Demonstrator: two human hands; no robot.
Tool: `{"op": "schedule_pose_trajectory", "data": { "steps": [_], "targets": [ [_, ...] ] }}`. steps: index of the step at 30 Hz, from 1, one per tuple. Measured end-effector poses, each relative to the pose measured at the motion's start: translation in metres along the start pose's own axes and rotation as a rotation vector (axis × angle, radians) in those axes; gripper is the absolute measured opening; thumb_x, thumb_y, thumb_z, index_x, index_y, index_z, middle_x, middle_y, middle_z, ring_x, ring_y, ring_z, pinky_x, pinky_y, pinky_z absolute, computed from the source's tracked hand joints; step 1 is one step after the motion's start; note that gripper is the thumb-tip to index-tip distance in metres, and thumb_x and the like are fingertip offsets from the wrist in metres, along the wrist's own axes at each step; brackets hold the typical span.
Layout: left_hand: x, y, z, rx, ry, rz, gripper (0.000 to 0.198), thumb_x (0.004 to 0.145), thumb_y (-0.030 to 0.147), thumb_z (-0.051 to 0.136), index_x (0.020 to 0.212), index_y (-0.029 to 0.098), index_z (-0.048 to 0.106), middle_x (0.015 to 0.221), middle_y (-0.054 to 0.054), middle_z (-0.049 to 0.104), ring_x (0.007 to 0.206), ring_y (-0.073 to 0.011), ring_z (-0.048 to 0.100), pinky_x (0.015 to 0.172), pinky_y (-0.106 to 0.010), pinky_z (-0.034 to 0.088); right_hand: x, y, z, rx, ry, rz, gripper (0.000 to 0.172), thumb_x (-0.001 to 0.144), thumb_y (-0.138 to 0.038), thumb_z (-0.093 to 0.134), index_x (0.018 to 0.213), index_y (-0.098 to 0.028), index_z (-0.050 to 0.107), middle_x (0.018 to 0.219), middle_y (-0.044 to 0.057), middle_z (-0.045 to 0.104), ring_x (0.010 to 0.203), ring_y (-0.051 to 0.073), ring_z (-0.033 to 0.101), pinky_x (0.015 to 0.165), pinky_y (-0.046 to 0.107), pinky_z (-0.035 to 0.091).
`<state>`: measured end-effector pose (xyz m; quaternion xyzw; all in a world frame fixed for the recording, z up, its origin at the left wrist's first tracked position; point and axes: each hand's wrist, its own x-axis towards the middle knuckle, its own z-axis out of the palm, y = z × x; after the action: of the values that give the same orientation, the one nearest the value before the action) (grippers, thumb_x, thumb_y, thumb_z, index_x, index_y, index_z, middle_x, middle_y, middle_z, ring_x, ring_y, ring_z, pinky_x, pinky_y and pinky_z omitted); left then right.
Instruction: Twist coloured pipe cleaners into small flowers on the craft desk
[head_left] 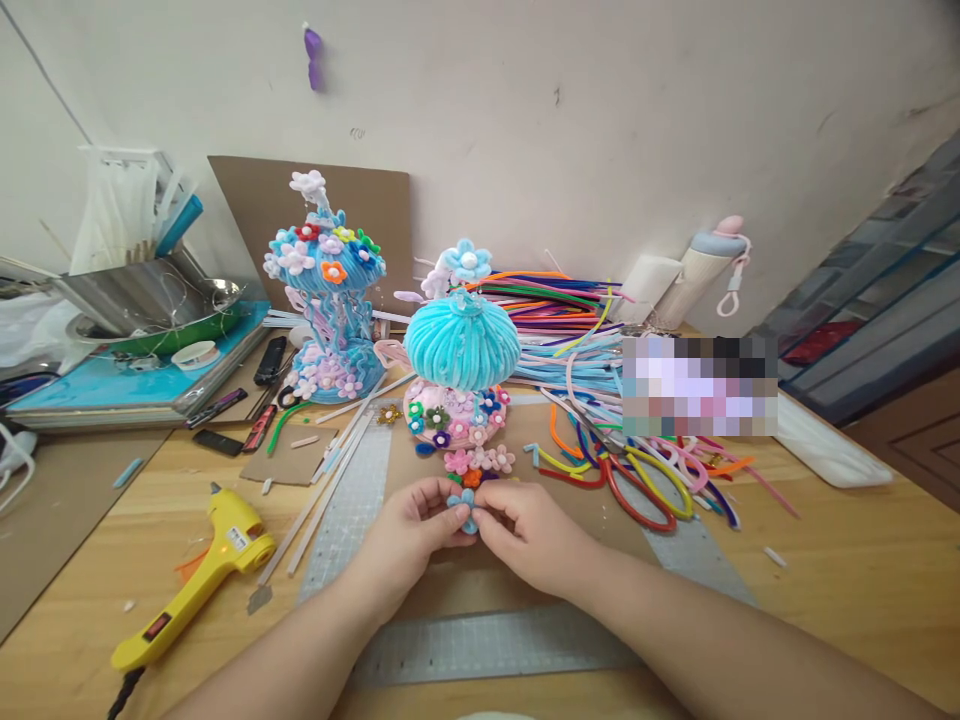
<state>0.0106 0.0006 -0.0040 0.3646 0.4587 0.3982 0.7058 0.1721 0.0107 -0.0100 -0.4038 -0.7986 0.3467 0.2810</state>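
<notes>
Between my two hands is a small light-blue pipe-cleaner flower (463, 508), held over the cardboard. My left hand (418, 522) pinches it from the left with thumb and fingers. From the other side, the fingertips of my right hand (525, 530) grip its right edge. Just beyond my fingers lie pink pipe-cleaner flowers (480, 459) and an orange flower (471, 478). Behind them stands a fuzzy turquoise dome (463, 343), above a round pink base (455, 415) covered with small coloured flowers.
A yellow hot glue gun (202, 580) lies at left, near thin white sticks (330, 480). Red-and-yellow scissors (645, 485) rest at right among pipe cleaners (570, 365). A flower-covered blue pipe-cleaner model (328, 265) stands behind left. A grey cutting mat (495, 645) lies under the cardboard (600, 520).
</notes>
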Motion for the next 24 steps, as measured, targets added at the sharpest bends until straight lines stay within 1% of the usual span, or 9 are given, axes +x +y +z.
{"op": "schedule_pose_trajectory", "data": {
  "steps": [5,8,11,13,14,16,19,21,24],
  "targets": [
    [0.002,0.000,0.001,0.063,-0.018,0.031,0.025,0.059,0.028,0.075,0.070,0.012,0.060,0.063,0.000,0.059,0.060,-0.0106,0.054,0.062,-0.026,0.048,0.001,-0.003,0.003,0.159,0.002,0.066,0.024,0.081,-0.016,0.043,0.057,-0.016,0.046,0.055,-0.003,0.043,0.054,0.009,0.038,0.051,0.020,0.028],
    [0.003,-0.001,0.004,0.090,-0.021,0.094,0.022,0.062,0.029,0.072,0.069,0.013,0.058,0.058,0.001,0.058,0.057,-0.0107,0.053,0.059,-0.024,0.045,0.003,-0.005,0.006,0.392,0.019,0.204,0.023,0.077,-0.015,0.044,0.054,-0.015,0.049,0.052,-0.003,0.044,0.050,0.008,0.037,0.048,0.019,0.028],
    [0.003,-0.002,0.007,0.124,-0.006,0.174,0.020,0.064,0.029,0.070,0.068,0.014,0.057,0.058,0.001,0.060,0.058,-0.0114,0.054,0.060,-0.023,0.043,0.006,-0.004,0.009,0.662,-0.004,0.411,0.018,0.073,-0.016,0.043,0.055,-0.015,0.048,0.043,-0.007,0.036,0.039,0.005,0.026,0.038,0.018,0.020],
    [0.003,-0.003,0.006,0.130,0.011,0.184,0.020,0.064,0.029,0.070,0.068,0.014,0.058,0.059,0.001,0.061,0.058,-0.0116,0.055,0.061,-0.023,0.043,0.007,-0.002,0.009,0.758,-0.045,0.505,0.016,0.072,-0.018,0.042,0.057,-0.016,0.046,0.042,-0.008,0.035,0.035,0.005,0.022,0.035,0.018,0.017],
    [0.004,-0.003,0.005,0.115,0.019,0.162,0.020,0.063,0.029,0.071,0.068,0.014,0.058,0.060,0.000,0.061,0.058,-0.0115,0.055,0.061,-0.023,0.044,0.007,-0.001,0.009,0.744,-0.061,0.508,0.017,0.074,-0.019,0.042,0.057,-0.017,0.045,0.043,-0.007,0.037,0.034,0.005,0.023,0.034,0.018,0.017],
    [0.004,-0.004,0.002,0.051,0.020,0.083,0.022,0.061,0.028,0.073,0.070,0.014,0.059,0.063,0.000,0.062,0.059,-0.0110,0.056,0.063,-0.024,0.045,0.006,0.000,0.008,0.593,-0.053,0.405,0.016,0.076,-0.021,0.045,0.061,-0.017,0.046,0.048,-0.006,0.042,0.038,0.006,0.032,0.037,0.018,0.023],
    [0.004,-0.004,-0.002,-0.038,0.006,0.024,0.022,0.061,0.026,0.074,0.072,0.013,0.060,0.068,-0.001,0.064,0.058,-0.0092,0.055,0.060,-0.022,0.045,0.003,0.000,0.002,0.278,-0.007,0.144,0.008,0.080,-0.020,0.046,0.075,-0.017,0.052,0.061,-0.003,0.050,0.051,0.008,0.043,0.047,0.019,0.032],
    [0.004,-0.003,-0.003,-0.079,-0.007,0.005,0.022,0.061,0.025,0.074,0.072,0.012,0.061,0.067,-0.002,0.063,0.057,-0.0086,0.054,0.055,-0.020,0.043,0.001,-0.001,-0.003,0.108,-0.010,0.004,0.008,0.081,-0.017,0.045,0.081,-0.018,0.053,0.068,-0.001,0.053,0.058,0.010,0.046,0.052,0.020,0.034],
    [0.002,-0.002,-0.001,-0.151,-0.033,-0.033,0.021,0.061,0.023,0.075,0.072,0.011,0.061,0.065,-0.001,0.063,0.058,-0.0088,0.055,0.055,-0.020,0.044,0.000,0.000,-0.008,-0.113,-0.015,-0.150,0.009,0.081,-0.014,0.045,0.077,-0.018,0.052,0.071,0.001,0.053,0.064,0.012,0.047,0.057,0.022,0.033]
  ]
}}
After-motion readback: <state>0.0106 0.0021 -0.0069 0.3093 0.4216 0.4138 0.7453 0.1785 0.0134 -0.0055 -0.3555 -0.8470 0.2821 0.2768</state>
